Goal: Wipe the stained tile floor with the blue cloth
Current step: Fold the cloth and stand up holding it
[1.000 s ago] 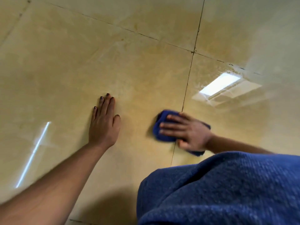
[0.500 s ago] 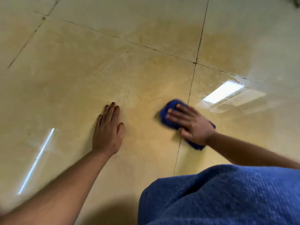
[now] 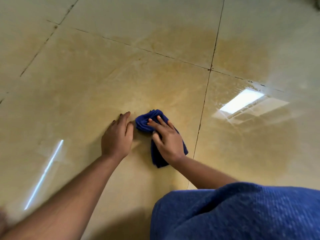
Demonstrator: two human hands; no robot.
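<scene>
The right hand is lying on the blue cloth with its fingers spread out straight and the palm pressing down, so it is bearing on the fabric rather than pinching or curling round it. The cloth is looking soft, light and limp to me, bunching into folds just ahead of the fingertips and trailing flat under the wrist, so I am guessing it is best held by a broad flat palm over its middle, since a grip at one edge would probably let the rest drag and crumple. The left hand is resting on the tile floor just to the left of the cloth, fingers straight and close together, its thumb side near the bunched end and seemingly not touching it; it is holding nothing. The cloth is sitting on the yellowish stained patch, a little left of the dark grout line running away from the person. A bright light reflection is gleaming well to the right of the cloth, suggesting a slick, glossy surface, and a blue garment is filling the corner nearer than the cloth
</scene>
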